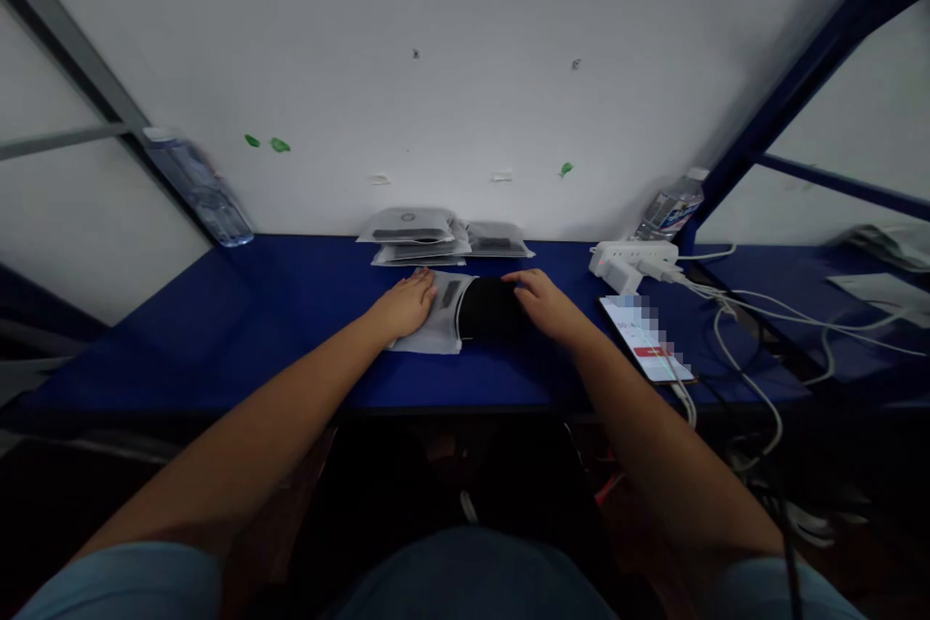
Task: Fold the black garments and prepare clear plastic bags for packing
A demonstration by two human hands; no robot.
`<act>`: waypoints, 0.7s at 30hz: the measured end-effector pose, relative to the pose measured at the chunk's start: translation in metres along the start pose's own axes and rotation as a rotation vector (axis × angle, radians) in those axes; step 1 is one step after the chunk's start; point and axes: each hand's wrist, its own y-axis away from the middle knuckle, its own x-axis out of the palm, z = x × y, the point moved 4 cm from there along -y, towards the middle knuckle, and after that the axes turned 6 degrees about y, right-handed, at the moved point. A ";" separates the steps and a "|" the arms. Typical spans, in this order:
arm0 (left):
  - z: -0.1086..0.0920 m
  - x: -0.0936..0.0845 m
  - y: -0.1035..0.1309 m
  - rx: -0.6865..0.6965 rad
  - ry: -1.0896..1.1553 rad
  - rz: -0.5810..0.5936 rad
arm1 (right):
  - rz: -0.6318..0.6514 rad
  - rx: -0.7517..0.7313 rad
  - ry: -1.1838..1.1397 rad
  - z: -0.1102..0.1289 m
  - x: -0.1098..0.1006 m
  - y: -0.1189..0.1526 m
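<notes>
A frosted, see-through plastic bag [438,334] lies flat on the blue desk, its mouth facing right. A black, flat, folded item, seemingly cloth [486,308], sits partly within that mouth, and its right part is outside. My left hand [407,307] rests flat on the left part of the bag, fingers stretched out. At the right end of the black item, my right hand [543,303] has its fingers bent over the edge and gripping it. The thumb of that hand is hard to see.
Behind the hands, several filled frosted bags [411,225] are stacked by the wall, with another bag pile [498,240] beside them. On the right are a phone [639,339], a power strip [639,257], white cables [770,310] and a bottle [672,205]. Another bottle [200,189] leans at left.
</notes>
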 end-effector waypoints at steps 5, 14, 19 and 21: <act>0.001 0.001 -0.001 -0.009 -0.012 -0.012 | 0.052 0.147 -0.109 0.009 0.017 -0.003; 0.000 0.002 0.000 -0.036 -0.026 -0.036 | -0.023 0.266 -0.765 0.013 0.027 -0.008; -0.005 0.001 0.002 -0.071 -0.044 -0.020 | -0.239 0.395 -0.808 -0.008 0.002 -0.006; -0.004 0.001 0.001 -0.074 -0.061 -0.006 | -0.192 0.420 -0.750 -0.013 -0.004 -0.006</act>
